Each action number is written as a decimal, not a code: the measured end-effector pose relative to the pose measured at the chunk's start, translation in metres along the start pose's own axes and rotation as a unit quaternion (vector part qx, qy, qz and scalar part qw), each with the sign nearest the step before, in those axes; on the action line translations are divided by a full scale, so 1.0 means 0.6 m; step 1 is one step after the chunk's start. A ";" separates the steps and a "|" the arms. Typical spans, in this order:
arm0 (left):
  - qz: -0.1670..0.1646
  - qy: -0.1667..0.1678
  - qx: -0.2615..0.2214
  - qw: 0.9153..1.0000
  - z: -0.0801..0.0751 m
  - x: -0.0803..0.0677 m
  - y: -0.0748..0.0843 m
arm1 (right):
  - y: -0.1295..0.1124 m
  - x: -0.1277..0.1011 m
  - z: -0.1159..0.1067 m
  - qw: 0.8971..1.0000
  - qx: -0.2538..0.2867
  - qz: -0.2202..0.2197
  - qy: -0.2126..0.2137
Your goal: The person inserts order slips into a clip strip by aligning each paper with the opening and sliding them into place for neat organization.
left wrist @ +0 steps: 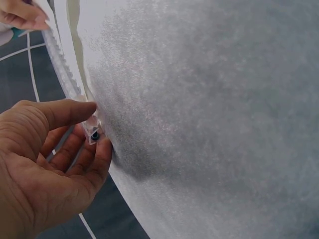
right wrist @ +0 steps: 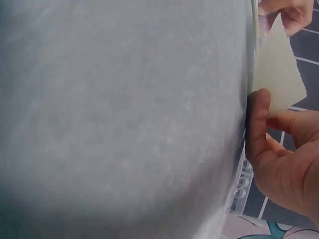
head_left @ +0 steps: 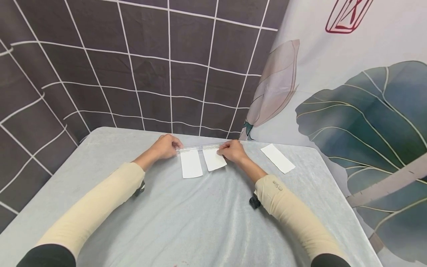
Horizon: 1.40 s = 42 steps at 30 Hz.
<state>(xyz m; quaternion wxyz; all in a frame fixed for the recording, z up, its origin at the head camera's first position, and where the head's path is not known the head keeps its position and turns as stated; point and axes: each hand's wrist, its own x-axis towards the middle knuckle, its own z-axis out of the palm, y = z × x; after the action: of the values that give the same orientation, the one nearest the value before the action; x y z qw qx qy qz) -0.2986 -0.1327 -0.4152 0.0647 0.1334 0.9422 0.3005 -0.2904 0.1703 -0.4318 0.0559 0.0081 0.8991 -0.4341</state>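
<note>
Fingers of the left hand [head_left: 165,147] pinch the left end of a clear plastic strip [head_left: 200,147] lying on the grey-covered table [head_left: 207,222], while the right hand [head_left: 232,151] curls its fingers onto the strip's right end and one white paper slip [head_left: 214,159]. A second slip [head_left: 191,163] lies between the two hands, and a third slip [head_left: 277,158] lies well apart, beyond the right hand

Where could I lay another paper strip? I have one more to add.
Bare cloth lies between the sleeves near the table's front edge, and left of the left hand. It is crowded by the clear bar, two strips and right hand.
</note>
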 end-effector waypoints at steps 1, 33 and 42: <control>0.000 -0.001 0.000 1.000 0.001 0.000 0.000 | 0.000 0.000 0.001 1.000 0.003 0.001 -0.002; -0.003 0.002 -0.001 1.000 0.004 0.002 -0.002 | -0.007 -0.007 0.008 1.000 0.016 0.001 -0.012; 0.020 0.005 -0.014 1.000 0.007 0.008 -0.018 | 0.006 -0.010 -0.003 1.000 0.013 -0.011 -0.007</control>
<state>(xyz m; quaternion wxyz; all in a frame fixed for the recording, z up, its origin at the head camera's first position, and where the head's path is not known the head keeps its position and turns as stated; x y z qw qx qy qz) -0.3048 -0.1375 -0.4253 0.0558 0.1497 0.9353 0.3157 -0.2847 0.1742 -0.4331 0.0570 -0.0042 0.8928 -0.4468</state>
